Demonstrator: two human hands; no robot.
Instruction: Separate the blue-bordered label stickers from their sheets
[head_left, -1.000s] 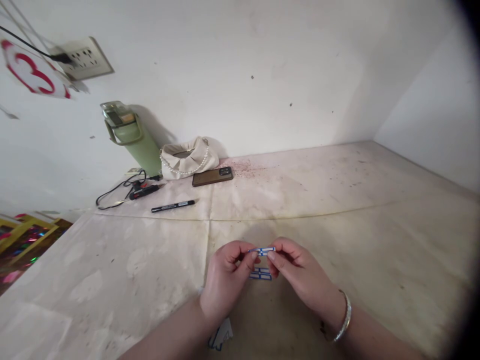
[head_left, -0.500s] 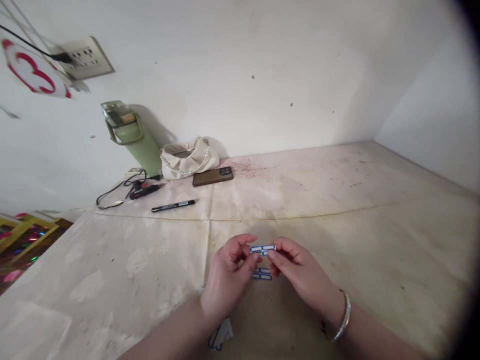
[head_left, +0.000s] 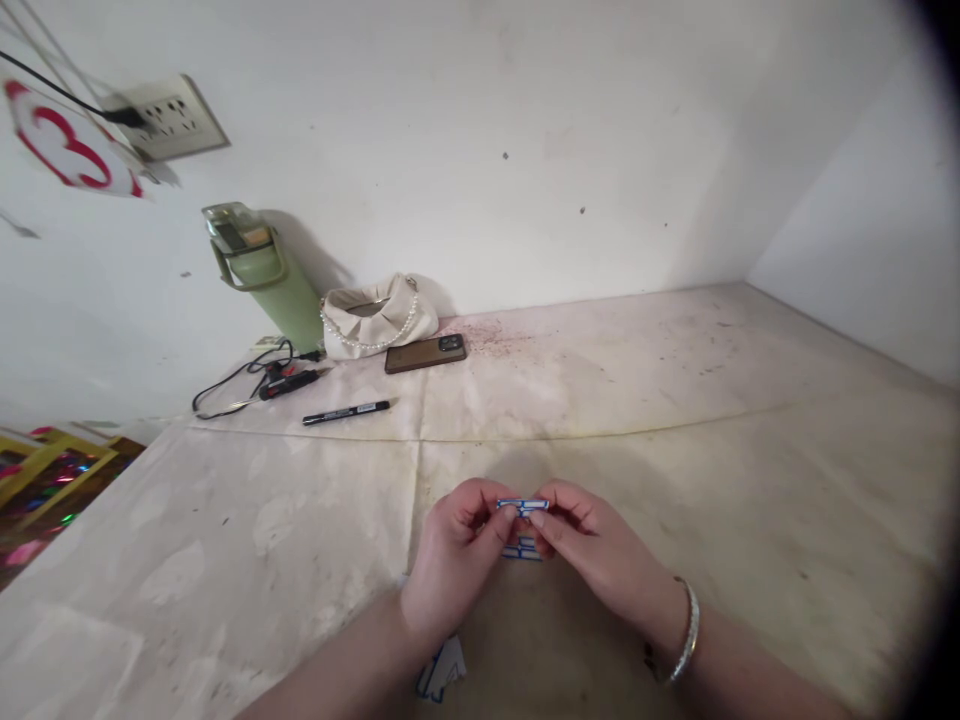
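The left hand (head_left: 456, 548) and right hand (head_left: 611, 555) pinch opposite ends of the blue-and-white strip (head_left: 523, 504), well apart from the back edge of the table (head_left: 675, 480).

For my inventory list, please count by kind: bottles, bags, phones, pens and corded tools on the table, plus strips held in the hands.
Green bottle: 1
Cream bag: 1
Phone: 1
Black pen: 1
Corded tool: 1
Blue-and-white strip, held by left hand and right hand: 1
Total: 6
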